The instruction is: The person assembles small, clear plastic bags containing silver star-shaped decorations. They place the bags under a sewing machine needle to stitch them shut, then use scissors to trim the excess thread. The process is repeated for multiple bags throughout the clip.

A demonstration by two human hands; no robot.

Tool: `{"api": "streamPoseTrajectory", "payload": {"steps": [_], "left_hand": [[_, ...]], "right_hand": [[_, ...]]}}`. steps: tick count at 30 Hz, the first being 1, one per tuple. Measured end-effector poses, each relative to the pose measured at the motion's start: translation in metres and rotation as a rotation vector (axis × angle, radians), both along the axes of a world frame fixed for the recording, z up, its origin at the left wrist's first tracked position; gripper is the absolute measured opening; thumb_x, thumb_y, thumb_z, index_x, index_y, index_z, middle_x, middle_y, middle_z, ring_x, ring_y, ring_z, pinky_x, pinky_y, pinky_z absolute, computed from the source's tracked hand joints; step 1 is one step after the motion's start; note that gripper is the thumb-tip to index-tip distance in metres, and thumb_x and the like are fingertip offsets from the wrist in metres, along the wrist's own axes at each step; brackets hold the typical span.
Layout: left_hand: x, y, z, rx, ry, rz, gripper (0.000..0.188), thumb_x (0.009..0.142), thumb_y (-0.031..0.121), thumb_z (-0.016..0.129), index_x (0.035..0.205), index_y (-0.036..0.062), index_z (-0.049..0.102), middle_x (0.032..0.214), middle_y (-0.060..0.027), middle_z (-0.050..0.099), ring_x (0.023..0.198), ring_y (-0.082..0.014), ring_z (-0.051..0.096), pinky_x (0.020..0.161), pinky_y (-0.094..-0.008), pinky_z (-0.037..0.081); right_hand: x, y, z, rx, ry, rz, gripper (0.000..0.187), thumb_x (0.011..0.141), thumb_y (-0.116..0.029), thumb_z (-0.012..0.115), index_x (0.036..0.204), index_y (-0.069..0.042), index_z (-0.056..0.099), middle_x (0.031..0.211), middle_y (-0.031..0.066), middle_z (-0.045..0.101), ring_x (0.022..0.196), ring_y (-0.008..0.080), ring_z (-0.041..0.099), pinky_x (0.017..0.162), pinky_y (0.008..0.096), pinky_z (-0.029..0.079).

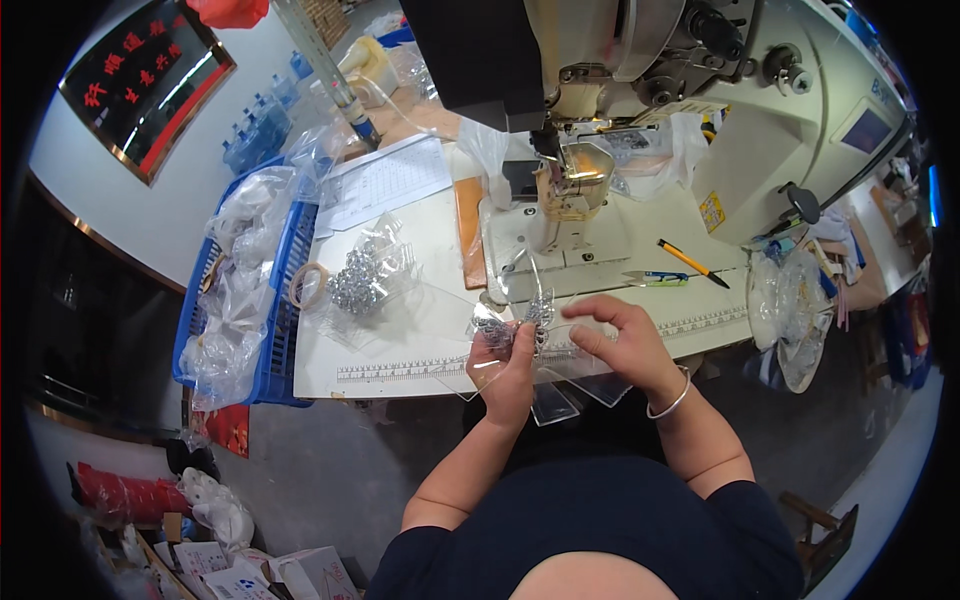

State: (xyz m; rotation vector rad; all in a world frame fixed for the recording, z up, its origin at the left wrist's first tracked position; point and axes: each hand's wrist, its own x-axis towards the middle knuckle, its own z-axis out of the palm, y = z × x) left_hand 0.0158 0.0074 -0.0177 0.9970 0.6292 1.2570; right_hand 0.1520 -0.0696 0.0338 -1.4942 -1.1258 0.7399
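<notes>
My left hand (pixel 505 375) is closed on a bundle of transparent plastic pieces (pixel 541 318) with silvery bits among them. Thin sheets fan out from the grip, and some flat ends (pixel 555 404) hang past the table's near edge. To the right of the bundle, my right hand (pixel 628 348) has its thumb and fingers apart and holds nothing. Whether its fingertips touch the plastic is hard to tell. Just beyond both hands stands a sewing machine (pixel 640 225), its needle area (pixel 575 180) facing me. Left of the bundle lies a pile of shiny silver pieces (pixel 362 280) on transparent plastic.
A blue basket (pixel 268 345) of plastic bags stands left of the table, near a tape roll (pixel 309 286). Thread snips (pixel 655 279) and a yellow pen (pixel 693 263) lie at right. A ruler strip (pixel 400 372) lines the front edge. Paper sheets (pixel 385 180) lie farther back.
</notes>
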Motion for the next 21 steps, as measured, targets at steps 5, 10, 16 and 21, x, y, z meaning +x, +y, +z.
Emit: {"api": "streamPoseTrajectory", "payload": {"steps": [5,10,16,21], "left_hand": [[0.002,0.005,-0.008,-0.006,-0.038,0.022,0.01,0.085,0.0,0.062,0.093,0.0024,0.057,0.087,-0.0027,0.061,0.077,-0.0073,0.057,0.07,-0.022,0.046],[0.012,-0.003,0.002,-0.213,-0.262,-0.136,0.011,0.087,0.004,0.057,0.098,0.0038,0.056,0.091,-0.0038,0.062,0.08,-0.0103,0.059,0.073,-0.0245,0.048],[0.006,-0.003,-0.005,-0.413,-0.385,-0.262,0.014,0.09,0.009,0.052,0.104,0.0053,0.055,0.094,-0.0046,0.062,0.085,-0.014,0.06,0.077,-0.0281,0.048],[0.005,-0.006,-0.005,-0.332,-0.346,-0.299,0.018,0.09,0.01,0.054,0.108,0.0063,0.054,0.096,-0.0041,0.061,0.091,-0.0149,0.059,0.08,-0.0299,0.048]], "right_hand": [[-0.012,0.0,-0.003,0.098,0.825,0.079,0.049,0.08,-0.016,0.066,0.122,0.003,0.049,0.11,0.0082,0.058,0.101,0.0167,0.055,0.085,0.0293,0.046],[-0.039,0.022,-0.037,0.144,0.284,-0.224,0.058,0.069,-0.011,0.08,0.116,0.001,0.05,0.094,0.0041,0.058,0.088,0.01,0.057,0.07,0.0242,0.048],[-0.032,0.027,-0.045,0.14,0.36,-0.147,0.032,0.073,-0.013,0.077,0.097,0.0,0.06,0.071,0.0011,0.062,0.063,0.005,0.055,0.056,0.0201,0.045],[-0.029,0.025,-0.052,0.156,0.409,-0.126,0.027,0.074,-0.013,0.076,0.093,0.0,0.062,0.075,0.0024,0.064,0.065,0.0059,0.056,0.059,0.0213,0.046]]}}
